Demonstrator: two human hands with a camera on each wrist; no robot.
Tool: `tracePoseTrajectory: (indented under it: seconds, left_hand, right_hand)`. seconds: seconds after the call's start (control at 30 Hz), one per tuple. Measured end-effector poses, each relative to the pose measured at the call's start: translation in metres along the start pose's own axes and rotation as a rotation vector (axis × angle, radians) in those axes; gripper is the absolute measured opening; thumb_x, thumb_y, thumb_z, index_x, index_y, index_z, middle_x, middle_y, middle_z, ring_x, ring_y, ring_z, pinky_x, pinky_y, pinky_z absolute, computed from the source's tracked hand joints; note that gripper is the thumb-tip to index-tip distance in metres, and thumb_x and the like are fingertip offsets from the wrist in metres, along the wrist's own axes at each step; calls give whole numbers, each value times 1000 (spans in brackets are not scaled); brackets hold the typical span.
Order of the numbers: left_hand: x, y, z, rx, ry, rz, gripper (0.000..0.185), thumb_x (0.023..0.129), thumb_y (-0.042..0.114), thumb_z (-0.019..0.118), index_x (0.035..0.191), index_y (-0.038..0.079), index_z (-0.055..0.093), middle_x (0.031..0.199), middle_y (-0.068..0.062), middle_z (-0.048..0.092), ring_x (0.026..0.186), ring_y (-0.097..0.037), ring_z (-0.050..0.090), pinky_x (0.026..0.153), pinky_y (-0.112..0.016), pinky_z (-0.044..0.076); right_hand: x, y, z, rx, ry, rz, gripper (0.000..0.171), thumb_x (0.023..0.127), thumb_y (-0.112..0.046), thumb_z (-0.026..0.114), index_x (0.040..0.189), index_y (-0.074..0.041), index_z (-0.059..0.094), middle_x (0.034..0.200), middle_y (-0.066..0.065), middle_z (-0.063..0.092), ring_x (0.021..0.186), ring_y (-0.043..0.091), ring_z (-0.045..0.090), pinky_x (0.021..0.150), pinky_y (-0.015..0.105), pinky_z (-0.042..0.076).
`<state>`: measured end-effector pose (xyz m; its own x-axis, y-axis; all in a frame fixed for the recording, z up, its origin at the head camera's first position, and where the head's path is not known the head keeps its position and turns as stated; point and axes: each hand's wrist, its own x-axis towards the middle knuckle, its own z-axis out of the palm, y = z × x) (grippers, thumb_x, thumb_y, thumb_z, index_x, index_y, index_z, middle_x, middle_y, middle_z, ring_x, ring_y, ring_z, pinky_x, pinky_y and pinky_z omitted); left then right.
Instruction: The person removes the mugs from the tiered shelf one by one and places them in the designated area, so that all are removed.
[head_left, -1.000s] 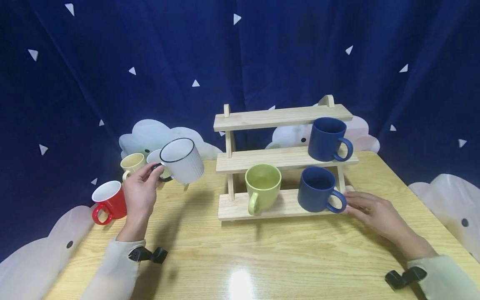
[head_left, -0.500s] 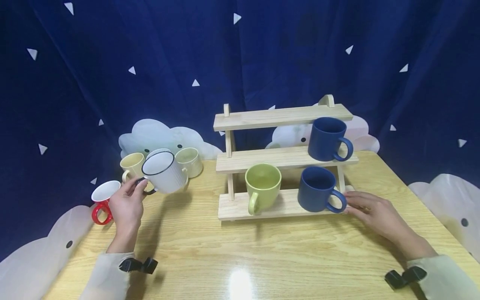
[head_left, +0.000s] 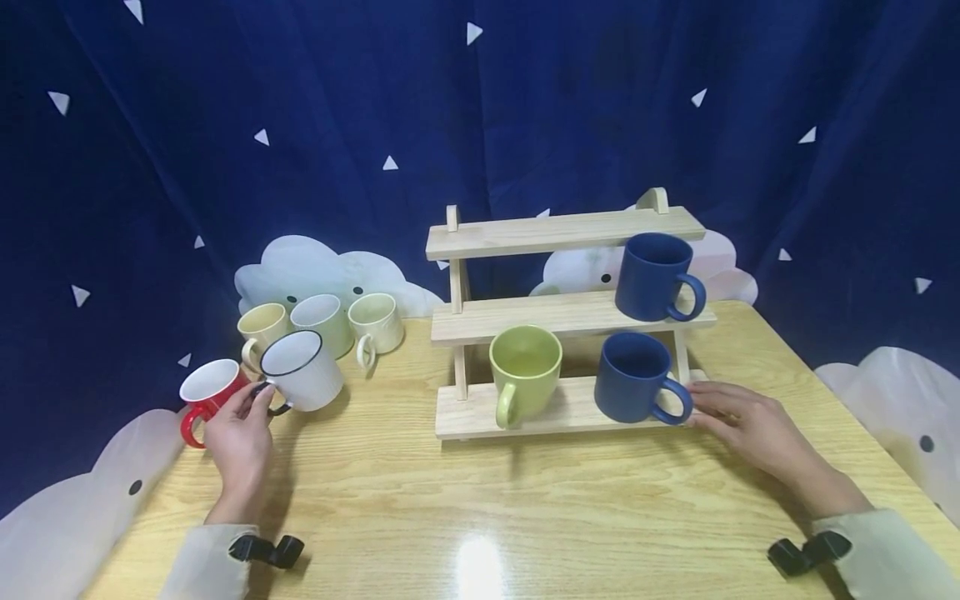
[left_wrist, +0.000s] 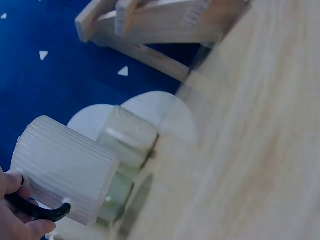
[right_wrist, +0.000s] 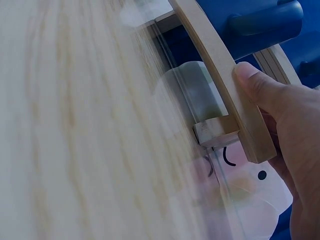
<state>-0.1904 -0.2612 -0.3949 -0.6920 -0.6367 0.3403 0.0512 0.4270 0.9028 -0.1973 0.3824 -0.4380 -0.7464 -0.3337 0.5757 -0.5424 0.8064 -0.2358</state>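
In the head view my left hand (head_left: 242,437) pinches the black handle (left_wrist: 37,210) of a white ribbed mug (head_left: 313,379) with a black rim. That mug is low over the table at the left, close beside a red mug (head_left: 217,398) with a white inside. My right hand (head_left: 757,433) grips the right end of the lowest board of a three-tier wooden rack (head_left: 570,312). The right wrist view shows the thumb (right_wrist: 250,75) pressed on the front of that board (right_wrist: 220,65); the other fingers are partly hidden behind it.
Behind the white mug stand a yellow mug (head_left: 261,323), a pale green mug (head_left: 336,321) and a cream mug (head_left: 382,323). On the rack are a green mug (head_left: 536,392), a lower blue mug (head_left: 626,387) and an upper blue mug (head_left: 647,283). A dark blue curtain (head_left: 570,100) hangs behind.
My left hand has brought the white mug left, down and nearer, from in front of the cream mug to beside the red one. The right hand stays on the rack.
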Motion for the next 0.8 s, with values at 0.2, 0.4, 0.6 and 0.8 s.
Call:
tracePoseTrajectory:
  seconds: [0.2,0.4,0.6,0.8]
  left_hand:
    - [1,-15,-4,74,29,-4,27,93,20,69,112,0,71,91,7,72,68,15,55,62,-5,45]
    - [-1,-24,-7,166,49,-1,29,93,21,69,112,0,71,107,-21,69,65,23,46,60,-4,39]
    - [-2,-30,-10,180,69,-33,32,93,26,69,113,1,71,109,-22,68,67,20,46,61,-4,39]
    - [-7,-30,-10,153,82,-50,32,91,26,72,112,2,72,94,-2,73,67,18,50,62,-5,41]
  right_hand:
    - [1,1,1,5,12,-12,35,71,-18,87,104,-15,77,114,0,70,107,32,63,99,1,19]
    - [2,2,2,4,26,-34,35,69,-17,88,103,-16,77,114,-1,70,105,31,64,100,2,21]
    - [0,0,2,-3,18,-22,35,69,-16,88,103,-16,77,114,-1,70,105,31,64,99,2,20]
    - [0,1,1,-8,5,-9,34,71,-17,87,104,-15,77,114,0,70,107,31,64,99,1,18]
